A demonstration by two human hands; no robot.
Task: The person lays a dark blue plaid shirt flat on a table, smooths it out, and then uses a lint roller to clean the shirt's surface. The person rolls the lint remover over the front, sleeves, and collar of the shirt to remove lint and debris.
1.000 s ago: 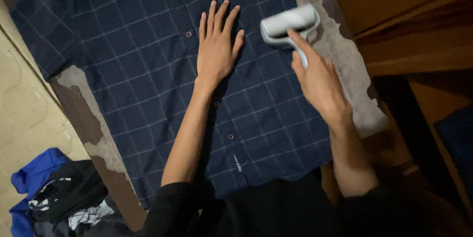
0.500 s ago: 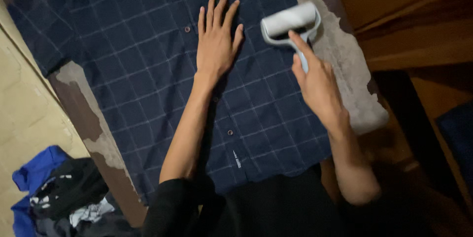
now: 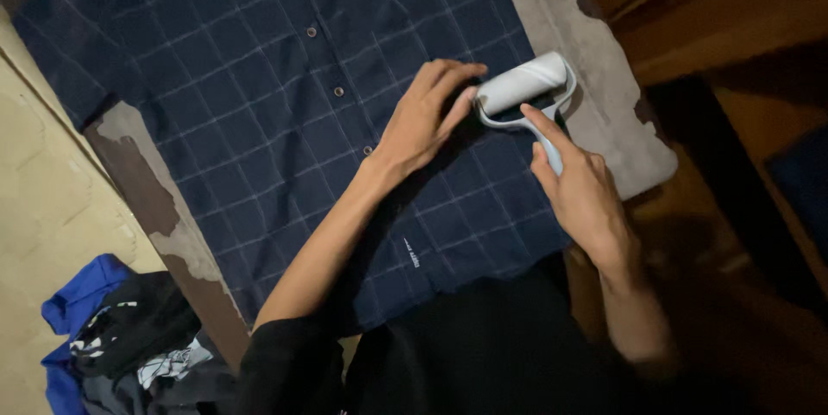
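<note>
Lint roller w/ pale grey plastic frame and white sticky drum [image 3: 526,85] sits on the dark navy windowpane-check button-up shirt [image 3: 285,96], at approx 2 o'clock from the person's chest. Right hand [image 3: 582,195] grasps its handle, index finger stretched along the neck toward the drum. Left hand [image 3: 427,117] isn't clenched on anything: palm rests on the cloth, fingertips curled up against the drum's left end; can't tell if they're pinching the sheet.

Doing it well, as I judge it: keep the cloth pinned taut w/ the left palm, keep the drum axis square to the stroke, use even light pressure, and steer clear of the button placket at 11 o'clock so the drum doesn't snag.

Shirt: thin woven fabric, soft, flat, faint pale grid lines, small round buttons. Under it, a worn board w/ patchy grey cover over brown wood [image 3: 604,113], rough, peeling at the edges. Crumpled pile of blue, black and white clothes [image 3: 121,337] lies at 8 o'clock on the beige floor.
</note>
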